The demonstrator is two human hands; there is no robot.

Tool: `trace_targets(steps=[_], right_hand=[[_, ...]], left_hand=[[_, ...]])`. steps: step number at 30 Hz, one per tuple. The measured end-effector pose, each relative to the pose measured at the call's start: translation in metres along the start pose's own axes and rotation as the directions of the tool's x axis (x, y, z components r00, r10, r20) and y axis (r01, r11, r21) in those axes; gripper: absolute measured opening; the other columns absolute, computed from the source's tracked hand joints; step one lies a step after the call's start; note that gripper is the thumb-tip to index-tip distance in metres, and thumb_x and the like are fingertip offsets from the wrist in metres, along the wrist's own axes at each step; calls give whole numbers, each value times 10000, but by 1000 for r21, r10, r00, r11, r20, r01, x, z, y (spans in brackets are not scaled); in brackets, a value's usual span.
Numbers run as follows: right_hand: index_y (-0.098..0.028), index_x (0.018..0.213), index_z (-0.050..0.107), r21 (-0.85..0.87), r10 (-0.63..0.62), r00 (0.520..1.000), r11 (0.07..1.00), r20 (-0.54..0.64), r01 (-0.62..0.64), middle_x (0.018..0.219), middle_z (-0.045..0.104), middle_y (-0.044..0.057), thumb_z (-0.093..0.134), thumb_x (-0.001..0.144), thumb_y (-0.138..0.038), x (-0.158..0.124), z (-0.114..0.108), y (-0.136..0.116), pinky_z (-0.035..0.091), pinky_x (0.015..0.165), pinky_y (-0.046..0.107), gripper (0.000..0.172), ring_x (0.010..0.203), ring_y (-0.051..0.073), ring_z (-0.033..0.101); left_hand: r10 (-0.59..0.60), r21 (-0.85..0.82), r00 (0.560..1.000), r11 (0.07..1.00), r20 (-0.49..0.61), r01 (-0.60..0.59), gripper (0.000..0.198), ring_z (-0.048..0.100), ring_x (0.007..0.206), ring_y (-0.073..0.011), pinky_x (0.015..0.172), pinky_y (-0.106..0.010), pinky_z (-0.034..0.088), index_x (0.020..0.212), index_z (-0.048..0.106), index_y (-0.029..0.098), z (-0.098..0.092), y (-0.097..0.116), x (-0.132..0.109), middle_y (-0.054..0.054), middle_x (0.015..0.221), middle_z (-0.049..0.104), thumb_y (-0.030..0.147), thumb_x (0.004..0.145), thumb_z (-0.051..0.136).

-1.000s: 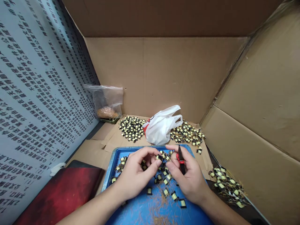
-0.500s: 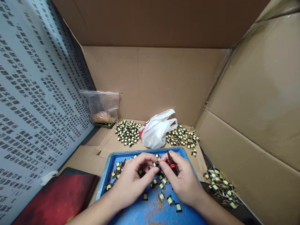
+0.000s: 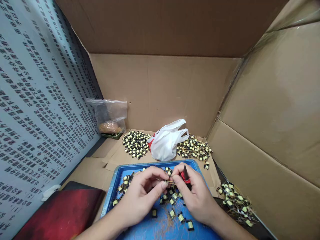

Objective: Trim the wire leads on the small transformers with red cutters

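Over the blue tray [image 3: 125, 165], my left hand [image 3: 146, 188] is closed in a pinch, with a small coil mostly hidden behind its fingers. Thin copper wires [image 3: 170, 182] stretch from it toward my right hand [image 3: 195, 195], whose thumb and forefinger pinch at their ends. Tucked in that same hand are small red-handled cutters [image 3: 186, 179], dark tip pointing up. Beneath and around both hands lie several yellow-taped coils [image 3: 181, 218] with black ends, along with loose wire clippings [image 3: 166, 230].
Behind the tray sit a pile of coils [image 3: 136, 144], a white plastic bag [image 3: 163, 143] and another coil pile [image 3: 195, 147]. More wired coils [image 3: 237, 201] lie at right. A zip bag [image 3: 110, 116] and a red-black object [image 3: 60, 213] are at left. Cardboard walls [image 3: 155, 90] surround the area.
My fingertips have drawn slightly apart, and wires now show stretched between them. The yellow coil seen between my fingers earlier is mostly hidden. The view has tilted slightly.
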State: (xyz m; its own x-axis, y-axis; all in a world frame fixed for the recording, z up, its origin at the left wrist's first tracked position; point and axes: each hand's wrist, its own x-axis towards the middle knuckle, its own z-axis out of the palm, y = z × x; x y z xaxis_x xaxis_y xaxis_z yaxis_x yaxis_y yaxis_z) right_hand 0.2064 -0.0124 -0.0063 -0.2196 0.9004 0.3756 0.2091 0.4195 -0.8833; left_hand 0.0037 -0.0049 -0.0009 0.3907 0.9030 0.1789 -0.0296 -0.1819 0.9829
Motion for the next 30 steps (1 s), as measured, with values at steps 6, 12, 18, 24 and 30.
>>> trace_targets(steps=[6, 12, 18, 24, 30], right_hand=[[-269, 1171, 665, 68, -92, 995, 993, -48, 95, 951, 620, 1, 644, 1038, -340, -5, -2, 0, 500, 704, 258, 153, 823, 153, 617], [-288, 1104, 689, -89, -225, 972, 972, -61, 219, 998, 635, -4, 672, 975, -146, -5, 1, -11, 510, 782, 252, 192, 880, 142, 631], [-291, 1091, 705, -135, -155, 985, 980, -80, 144, 1030, 564, 9, 681, 982, -203, -5, 2, -7, 506, 716, 282, 143, 759, 133, 590], [-281, 1129, 677, -65, -82, 994, 995, -72, 77, 1081, 569, 9, 690, 982, -230, -6, 5, -4, 492, 652, 270, 156, 651, 94, 524], [-245, 1035, 651, -40, -27, 991, 999, -128, 22, 911, 585, -14, 671, 985, -235, -5, 9, -2, 449, 608, 261, 55, 633, 110, 492]], left_hand=[[32, -142, 999, 990, 32, -27, 359, 733, 1078, -194, 940, -293, 591, 1336, 607, 267, 2, -4, 1, -72, 1155, 772, 373, 1013, 722], [43, -3, 998, 999, -36, -43, 260, 740, 1067, -186, 941, -257, 583, 1228, 713, 240, -1, -5, 2, -63, 1175, 774, 366, 1001, 738], [55, 11, 997, 998, -45, -54, 252, 758, 1044, -194, 927, -268, 598, 1216, 730, 236, -2, -7, 1, -62, 1161, 789, 358, 995, 743], [84, 26, 995, 996, -47, -83, 238, 765, 1079, -214, 953, -298, 602, 1220, 764, 262, -3, -6, 2, -61, 1197, 799, 346, 1000, 731], [60, 39, 998, 997, 7, -61, 303, 738, 1172, -265, 1025, -372, 576, 1296, 757, 280, -4, -2, 3, -83, 1290, 774, 373, 1012, 703]])
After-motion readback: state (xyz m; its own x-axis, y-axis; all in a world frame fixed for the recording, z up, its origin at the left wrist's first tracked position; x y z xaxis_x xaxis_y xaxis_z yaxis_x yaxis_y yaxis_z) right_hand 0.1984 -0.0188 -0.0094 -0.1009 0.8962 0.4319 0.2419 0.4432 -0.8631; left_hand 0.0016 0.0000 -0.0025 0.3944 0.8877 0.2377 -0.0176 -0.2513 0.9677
